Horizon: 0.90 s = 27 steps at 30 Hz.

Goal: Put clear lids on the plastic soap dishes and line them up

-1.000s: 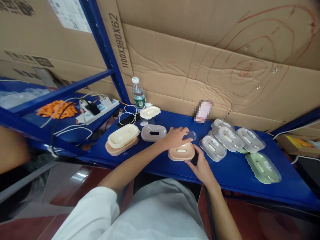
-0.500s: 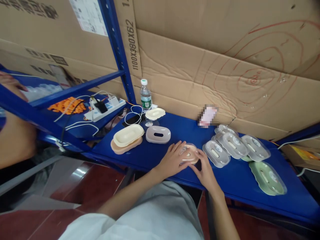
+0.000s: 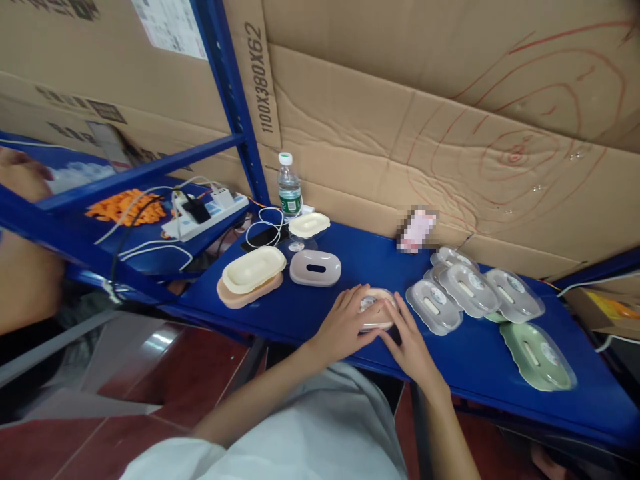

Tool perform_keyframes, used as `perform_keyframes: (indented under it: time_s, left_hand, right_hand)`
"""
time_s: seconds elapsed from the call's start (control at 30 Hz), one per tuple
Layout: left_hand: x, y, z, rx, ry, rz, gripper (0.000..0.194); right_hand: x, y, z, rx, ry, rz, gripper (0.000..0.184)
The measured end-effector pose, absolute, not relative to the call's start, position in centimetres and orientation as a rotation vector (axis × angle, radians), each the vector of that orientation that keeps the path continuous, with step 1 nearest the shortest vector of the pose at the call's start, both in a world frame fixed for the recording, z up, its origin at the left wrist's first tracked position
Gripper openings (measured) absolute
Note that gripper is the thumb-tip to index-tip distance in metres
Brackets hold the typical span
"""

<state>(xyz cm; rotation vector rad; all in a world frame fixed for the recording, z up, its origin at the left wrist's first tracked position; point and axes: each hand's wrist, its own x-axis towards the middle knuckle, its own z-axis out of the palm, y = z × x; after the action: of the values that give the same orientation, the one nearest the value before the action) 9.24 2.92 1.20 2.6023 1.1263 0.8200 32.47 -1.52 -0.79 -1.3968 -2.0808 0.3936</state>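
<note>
A pink soap dish with a clear lid [image 3: 376, 308] lies near the front edge of the blue shelf [image 3: 310, 313]. My left hand [image 3: 347, 322] lies over its left side with fingers stretched flat on the lid. My right hand [image 3: 411, 340] presses on its right side, fingers spread. Most of the dish is hidden under both hands.
Left of my hands lie a grey dish [image 3: 315, 267], a cream dish stacked on a pink one [image 3: 250, 275] and another cream dish [image 3: 309, 225]. Several clear-lidded dishes [image 3: 465, 288] and a green one [image 3: 536, 347] lie at right. A water bottle [image 3: 289, 187], cables and a power strip [image 3: 205, 213] stand behind.
One second ago my left hand held a clear lid above the pink dish. The lid now sits on the dish, and both hands press on it.
</note>
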Motion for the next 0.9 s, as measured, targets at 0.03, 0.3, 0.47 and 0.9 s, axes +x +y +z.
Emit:
perform_keyframes:
  time_s: [0.03, 0.3, 0.47, 0.9]
  left_hand:
    - [9.4, 3.0, 1.4, 2.607, 1.145, 0.807, 0.066]
    - [9.7, 3.4, 2.2, 2.712, 1.177, 0.669, 0.066]
    - [9.7, 3.8, 2.0, 2.712, 1.203, 0.667, 0.068]
    - [9.3, 2.5, 2.0, 2.811, 1.244, 0.661, 0.064]
  right_hand:
    - [32.6, -1.5, -0.9, -1.401, -2.067, 0.403, 0.071]
    - [33.2, -1.2, -1.3, -1.392, -2.003, 0.427, 0.070]
    - [33.1, -0.9, -1.6, -1.376, -2.005, 0.400, 0.079]
    - [32.7, -1.7, -0.4, -1.364, -2.051, 0.380, 0.070]
